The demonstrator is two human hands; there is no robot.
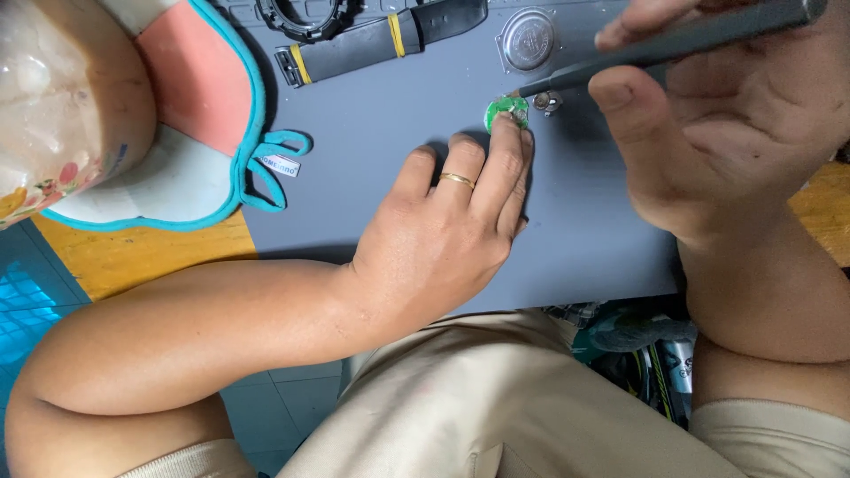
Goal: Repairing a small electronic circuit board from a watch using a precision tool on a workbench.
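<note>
While pinning the small green circuit board to the grey mat under left hand fingertips, probing it with a dark tool gripped in the right hand (watch already opened, round metal back and strap set aside beyond, reassembly not begun).

On the grey bench, the left hand presses a fingertip on a small green round part. The right hand holds a dark tool, its tip touching that part. A black strap and a round metal back lie beyond.
</note>
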